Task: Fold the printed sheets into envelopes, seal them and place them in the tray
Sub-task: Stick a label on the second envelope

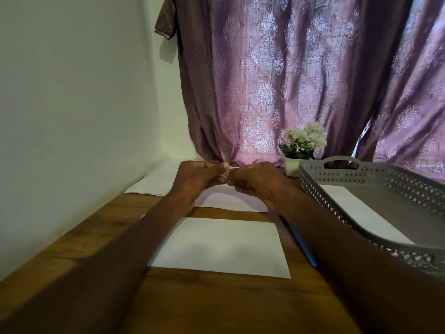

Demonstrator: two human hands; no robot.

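1. Though the hands meet above the table, the small white thing pinched between them is too tiny to identify.
2. The left hand and right hand both curl their fingers, thumbs pinching it.
3. An envelope lies below; the right forearm half hides a blue pen.
4. The grey tray, cut off at right, holds a white envelope.

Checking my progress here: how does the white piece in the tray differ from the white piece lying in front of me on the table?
The tray piece lies inside the grey tray, angled to my right; the table piece lies on bare wood, nearly square to me. The tray piece is partly hidden by the rim; the table piece shows whole. Both are flat, white, blank.
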